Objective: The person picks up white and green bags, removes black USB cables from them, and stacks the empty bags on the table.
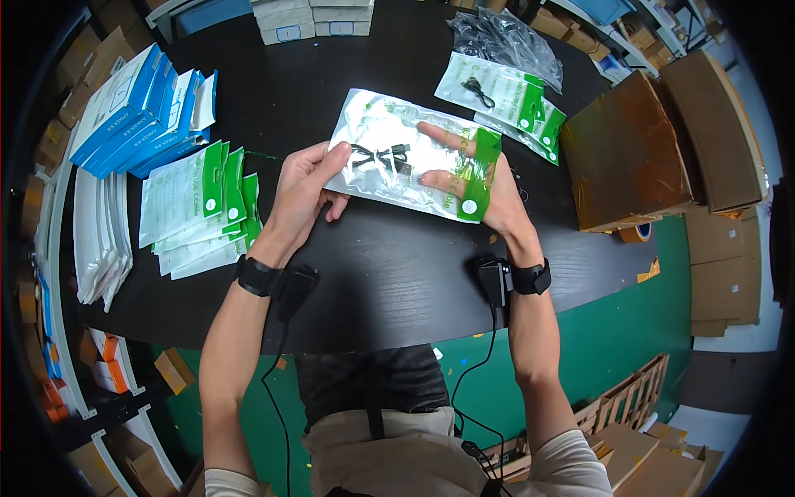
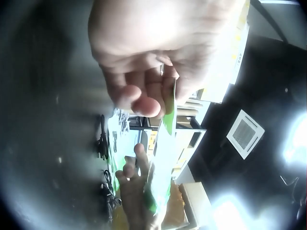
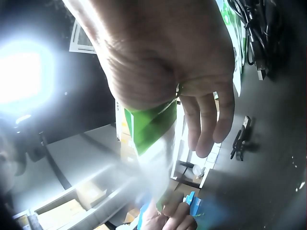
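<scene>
A clear plastic bag with a green end strip [image 1: 406, 195] is held level above the table, a black tied cable [image 1: 377, 157] showing inside. My left hand [image 1: 302, 186] pinches its left edge, thumb on top and the other fingers bent below. At the green end, my right hand [image 1: 501, 195] holds the bag, with two fingers visible through the plastic. The right wrist view shows the green strip [image 3: 153, 124] gripped at the base of the right hand [image 3: 163, 62], several fingers extending beside it. In the left wrist view the bag [image 2: 160, 163] appears nearly edge-on.
Green-and-white packets [image 1: 186, 199], blue-and-white boxes [image 1: 124, 108] and white sleeves [image 1: 99, 236] stand at left. At back right lie cable packets [image 1: 489, 91] and grey plastic bags [image 1: 513, 45]. Cardboard boxes [image 1: 629, 157] stand at right; white boxes [image 1: 344, 16] at the back. A loose cable [image 3: 242, 139] lies on the table.
</scene>
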The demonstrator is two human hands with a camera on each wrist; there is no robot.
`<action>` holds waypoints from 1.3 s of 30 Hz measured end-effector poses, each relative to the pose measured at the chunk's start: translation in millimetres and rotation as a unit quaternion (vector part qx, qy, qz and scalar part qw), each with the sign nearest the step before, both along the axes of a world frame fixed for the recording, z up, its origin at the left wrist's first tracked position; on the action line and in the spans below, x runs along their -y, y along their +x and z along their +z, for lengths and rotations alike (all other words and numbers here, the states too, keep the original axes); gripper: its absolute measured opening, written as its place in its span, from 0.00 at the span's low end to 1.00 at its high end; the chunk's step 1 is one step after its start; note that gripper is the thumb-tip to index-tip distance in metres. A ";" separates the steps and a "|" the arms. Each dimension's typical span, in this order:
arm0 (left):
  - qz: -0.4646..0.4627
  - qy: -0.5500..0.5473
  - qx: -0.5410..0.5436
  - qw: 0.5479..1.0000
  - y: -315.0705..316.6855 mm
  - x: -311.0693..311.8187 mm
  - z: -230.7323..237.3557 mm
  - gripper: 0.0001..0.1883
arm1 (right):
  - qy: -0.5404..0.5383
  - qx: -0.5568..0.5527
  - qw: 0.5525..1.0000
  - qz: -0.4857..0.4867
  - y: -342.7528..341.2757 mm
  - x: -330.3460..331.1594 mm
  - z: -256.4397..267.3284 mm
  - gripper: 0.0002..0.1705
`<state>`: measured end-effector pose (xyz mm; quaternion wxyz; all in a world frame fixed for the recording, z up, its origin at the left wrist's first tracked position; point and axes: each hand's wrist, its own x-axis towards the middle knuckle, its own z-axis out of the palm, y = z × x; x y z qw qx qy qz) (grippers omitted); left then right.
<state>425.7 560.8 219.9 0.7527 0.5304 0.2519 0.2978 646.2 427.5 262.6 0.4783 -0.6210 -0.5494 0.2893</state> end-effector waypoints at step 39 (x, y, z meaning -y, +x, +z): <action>-0.042 0.002 -0.022 0.999 0.7 1.7 -0.4 0.15 | -0.026 -0.011 0.999 0.025 -3.2 -1.3 -4.0 0.25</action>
